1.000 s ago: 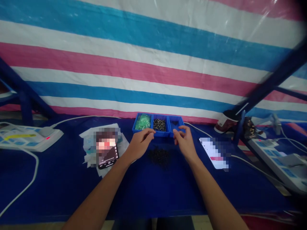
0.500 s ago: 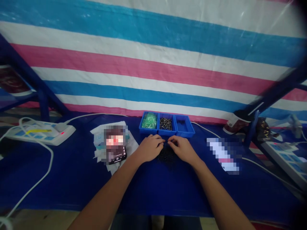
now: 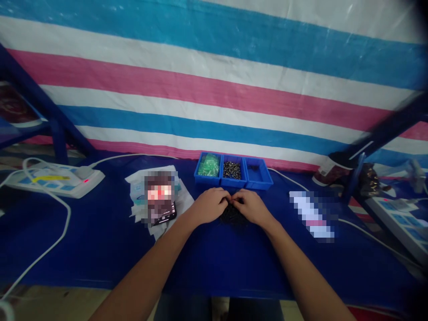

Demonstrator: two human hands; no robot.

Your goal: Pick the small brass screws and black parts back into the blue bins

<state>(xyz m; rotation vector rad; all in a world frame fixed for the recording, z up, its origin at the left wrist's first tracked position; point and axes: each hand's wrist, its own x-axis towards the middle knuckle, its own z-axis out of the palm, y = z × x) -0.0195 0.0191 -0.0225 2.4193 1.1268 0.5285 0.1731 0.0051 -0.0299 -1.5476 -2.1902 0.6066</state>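
Note:
My left hand (image 3: 211, 205) and my right hand (image 3: 250, 206) meet fingertip to fingertip above a pile of small black pieces (image 3: 233, 216) on the blue table. Both hands are closed in a pinch. What lies between the fingertips is too small and covered to make out. Just behind them stand three joined blue bins. The left bin (image 3: 207, 179) holds green pieces in clear plastic, the middle bin (image 3: 233, 182) holds small shiny metal and dark parts, and the right bin (image 3: 260, 183) has a few dark bits at its back.
A phone (image 3: 163, 216) lies on white wrappers (image 3: 135, 178) to the left. Right of my hands is a bright, blurred-out device (image 3: 310, 216). White power strips (image 3: 80, 189) with cables lie at both sides. A cup (image 3: 329, 171) stands at the back right, before a striped sheet (image 3: 214, 93).
My hands have come together; the gap between their fingertips has closed. The camera view has shifted slightly. The bins and phone stay in place.

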